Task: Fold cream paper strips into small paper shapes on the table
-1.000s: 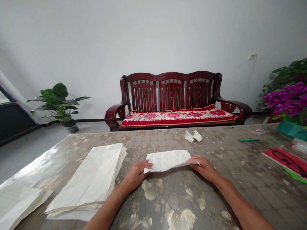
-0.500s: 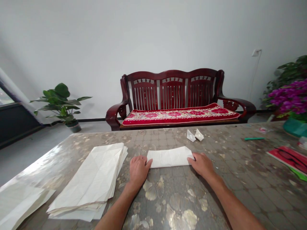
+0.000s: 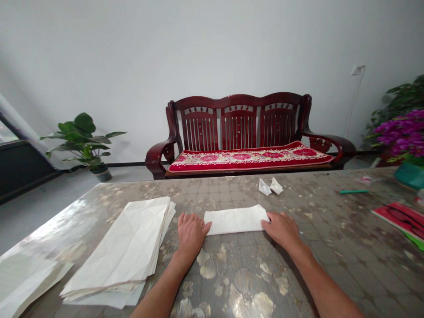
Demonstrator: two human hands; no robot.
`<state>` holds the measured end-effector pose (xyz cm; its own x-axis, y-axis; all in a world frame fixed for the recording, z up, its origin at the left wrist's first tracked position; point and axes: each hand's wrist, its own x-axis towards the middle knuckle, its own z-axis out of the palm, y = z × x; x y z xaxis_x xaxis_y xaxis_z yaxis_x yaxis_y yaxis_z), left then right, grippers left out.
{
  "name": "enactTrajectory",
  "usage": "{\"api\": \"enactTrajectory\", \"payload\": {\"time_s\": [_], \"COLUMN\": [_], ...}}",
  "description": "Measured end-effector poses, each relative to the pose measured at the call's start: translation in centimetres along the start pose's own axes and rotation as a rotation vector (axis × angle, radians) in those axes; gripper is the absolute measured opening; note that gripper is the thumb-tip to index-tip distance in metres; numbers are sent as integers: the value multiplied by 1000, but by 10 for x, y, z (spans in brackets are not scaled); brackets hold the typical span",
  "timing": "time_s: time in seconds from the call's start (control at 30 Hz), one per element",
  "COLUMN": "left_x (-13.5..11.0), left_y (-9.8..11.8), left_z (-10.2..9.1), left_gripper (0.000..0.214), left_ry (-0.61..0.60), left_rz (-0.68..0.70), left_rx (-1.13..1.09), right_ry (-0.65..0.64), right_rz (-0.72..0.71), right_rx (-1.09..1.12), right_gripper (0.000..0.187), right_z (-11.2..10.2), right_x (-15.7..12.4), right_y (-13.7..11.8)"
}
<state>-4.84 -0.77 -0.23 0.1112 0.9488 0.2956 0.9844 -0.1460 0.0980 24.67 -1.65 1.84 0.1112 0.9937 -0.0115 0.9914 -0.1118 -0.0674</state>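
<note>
One folded paper strip is held flat on the table top at lower centre of the frame, lying lengthwise between the left hand and the right hand. The left hand is laid palm down, its fingers pressed together, with the thumb against the strip's left end. The fingers of the right hand are also held close together, their tips resting on the strip's right end. Nothing is pinched; the flat hands seem placed to keep the folded paper from lifting. A stack of creased paper sheets lies at lower left, seemingly kept within reach of the left hand, and loose sheets lie in the bottom left corner. Two small paper boats stand beyond the strip, apparently set aside. A green pen and a red booklet lie toward the right.
</note>
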Motion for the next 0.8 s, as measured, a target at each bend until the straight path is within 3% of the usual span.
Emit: {"api": "enactTrajectory", "payload": {"time_s": [0.2,0.63,0.8], "left_x": [-1,-10,-11], "left_y": [-1,1,6], "left_z": [2,-3,-4], "left_gripper": [35,30,14], "left_ry": [5,-26,65], "left_rz": [1,-19,-17], "left_rx": [-58,-72,15], "right_ry": [64,186,191], "right_rz": [90,61,45], "right_rx": [10,-75,-79], "right_gripper": [42,30,29], "right_z": [5,15,15], "right_x": [6,4,3], "right_y": [-4,-9,-13]}}
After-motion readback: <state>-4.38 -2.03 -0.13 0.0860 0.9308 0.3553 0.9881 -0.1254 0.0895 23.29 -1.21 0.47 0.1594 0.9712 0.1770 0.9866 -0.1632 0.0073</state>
